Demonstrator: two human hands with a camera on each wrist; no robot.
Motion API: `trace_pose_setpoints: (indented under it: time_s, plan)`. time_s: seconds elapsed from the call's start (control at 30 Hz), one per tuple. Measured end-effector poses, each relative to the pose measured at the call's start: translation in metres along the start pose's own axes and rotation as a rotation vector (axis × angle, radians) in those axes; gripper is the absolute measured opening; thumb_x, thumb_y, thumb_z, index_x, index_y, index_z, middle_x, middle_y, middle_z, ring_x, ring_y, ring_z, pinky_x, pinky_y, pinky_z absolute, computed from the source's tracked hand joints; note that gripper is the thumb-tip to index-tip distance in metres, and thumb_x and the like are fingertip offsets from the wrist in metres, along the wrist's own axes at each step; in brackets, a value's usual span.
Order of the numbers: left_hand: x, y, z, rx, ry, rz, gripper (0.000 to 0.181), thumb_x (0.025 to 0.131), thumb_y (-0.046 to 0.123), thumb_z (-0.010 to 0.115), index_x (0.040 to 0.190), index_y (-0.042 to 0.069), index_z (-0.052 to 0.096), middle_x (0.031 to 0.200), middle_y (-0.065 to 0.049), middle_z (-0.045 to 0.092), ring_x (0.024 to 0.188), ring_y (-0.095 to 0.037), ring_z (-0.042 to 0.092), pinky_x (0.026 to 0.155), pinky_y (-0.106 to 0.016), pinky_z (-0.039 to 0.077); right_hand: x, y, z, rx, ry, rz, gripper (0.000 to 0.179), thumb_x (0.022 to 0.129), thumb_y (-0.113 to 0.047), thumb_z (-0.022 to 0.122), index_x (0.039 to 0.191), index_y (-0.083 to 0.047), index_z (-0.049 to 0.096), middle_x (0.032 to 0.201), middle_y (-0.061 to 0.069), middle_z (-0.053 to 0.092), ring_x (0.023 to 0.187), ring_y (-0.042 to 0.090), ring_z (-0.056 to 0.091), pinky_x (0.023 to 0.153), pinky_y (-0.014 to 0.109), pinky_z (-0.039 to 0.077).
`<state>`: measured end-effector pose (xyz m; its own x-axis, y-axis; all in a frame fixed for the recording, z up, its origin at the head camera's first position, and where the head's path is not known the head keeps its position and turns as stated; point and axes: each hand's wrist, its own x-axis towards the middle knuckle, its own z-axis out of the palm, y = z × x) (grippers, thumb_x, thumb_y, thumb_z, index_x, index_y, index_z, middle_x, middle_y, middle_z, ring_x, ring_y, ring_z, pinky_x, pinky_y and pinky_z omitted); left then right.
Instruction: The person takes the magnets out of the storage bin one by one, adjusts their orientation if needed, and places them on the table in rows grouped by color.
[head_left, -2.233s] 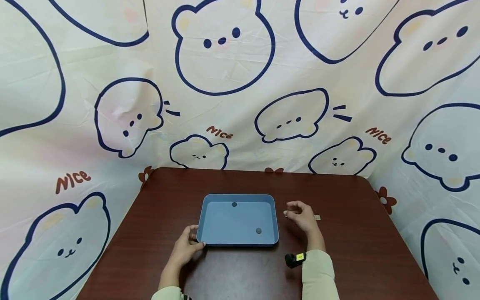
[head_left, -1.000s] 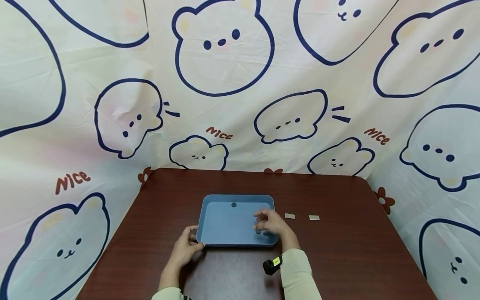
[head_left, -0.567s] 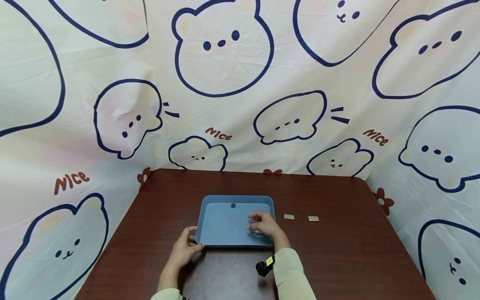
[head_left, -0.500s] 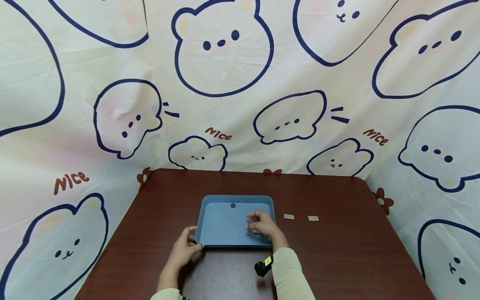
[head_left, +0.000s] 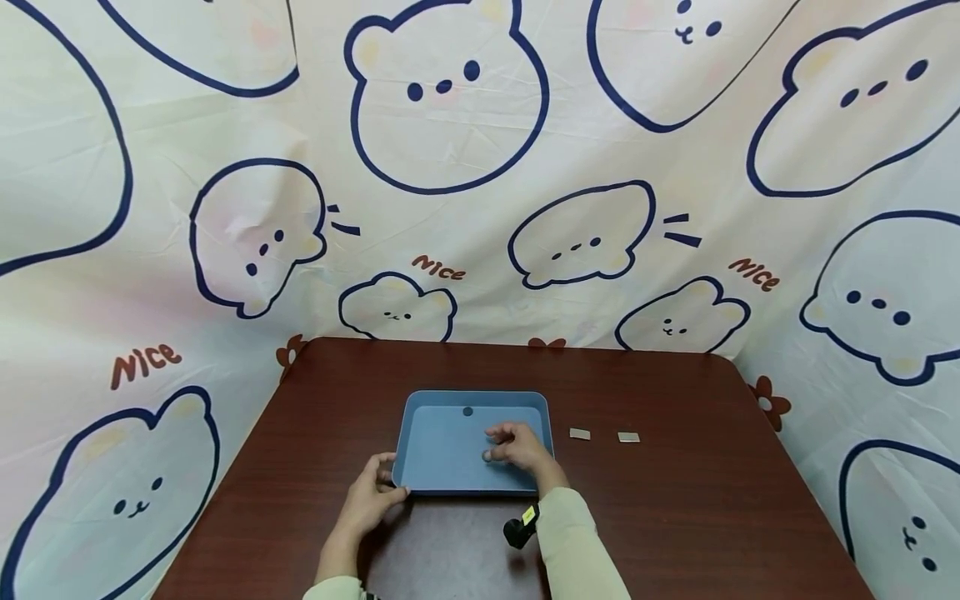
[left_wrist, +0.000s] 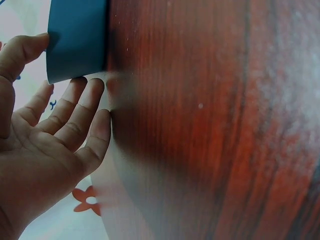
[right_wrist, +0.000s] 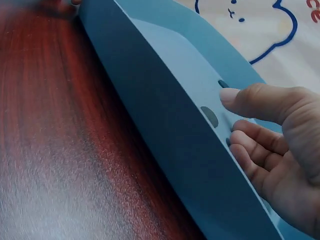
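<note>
My right hand point(head_left: 517, 451) is half spread, thumb apart from loosely bent fingers, with nothing visibly pinched. A disc point(right_wrist: 209, 117) sits beside it in the tray point(head_left: 442, 457); a second disc point(head_left: 468, 412) lies near the far rim. I'd touch lightly while my left hand point(head_left: 367, 493) grips the near corner.

Cream fabric walls point(head_left: 480, 225), blue-outlined bears point(head_left: 450, 108), brown "Nice" lettering point(head_left: 146, 364), glossy reddish-brown table point(head_left: 697, 500)

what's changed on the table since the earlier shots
The right hand moved left, from beside the tiles to over the tray. The near disc seems to have slid left too; whether the hand touches it is unclear. The left hand, tray and far disc stayed put.
</note>
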<state>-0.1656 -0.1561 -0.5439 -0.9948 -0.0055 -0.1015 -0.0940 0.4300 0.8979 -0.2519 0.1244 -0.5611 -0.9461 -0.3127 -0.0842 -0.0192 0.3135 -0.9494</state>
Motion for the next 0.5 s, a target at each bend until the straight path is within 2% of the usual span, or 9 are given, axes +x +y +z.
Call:
trace_pose_setpoints:
  time_s: [0.17,0.37,0.5]
  plan:
    - [0.0,0.0019,-0.0011,0.013,0.008,-0.002,0.057,0.079,0.006,0.072,0.129,0.005,0.045,0.104,-0.017,0.053,0.084,-0.026,0.059,0.062,-0.037,0.045,0.0021,0.0018,-0.0001,-0.124,0.009,0.022,0.039,0.073,-0.003,0.077,0.11,-0.001,0.068,0.1,0.01,0.061,0.075,0.017,0.052,0.058,0.03,0.047]
    - [-0.0003,0.002,-0.0007,0.026,0.009,-0.003,0.057,0.078,0.006,0.072,0.129,0.005,0.045,0.104,-0.017,0.053,0.085,-0.027,0.059,0.062,-0.038,0.046,0.0011,-0.0013,0.0042,-0.274,0.006,-0.011,0.036,0.068,-0.004,0.081,0.102,-0.003,0.072,0.103,0.01,0.066,0.097,0.026,0.057,0.077,0.035,0.047]
    - [-0.0003,0.0019,0.0002,0.027,0.012,-0.002,0.057,0.078,0.005,0.072,0.128,0.004,0.046,0.103,-0.017,0.054,0.085,-0.027,0.059,0.062,-0.038,0.046,0.0006,-0.001,0.0071,-0.305,0.03,-0.01,0.032,0.066,-0.002,0.081,0.097,-0.004,0.074,0.097,0.008,0.068,0.097,0.027,0.058,0.08,0.038,0.046]
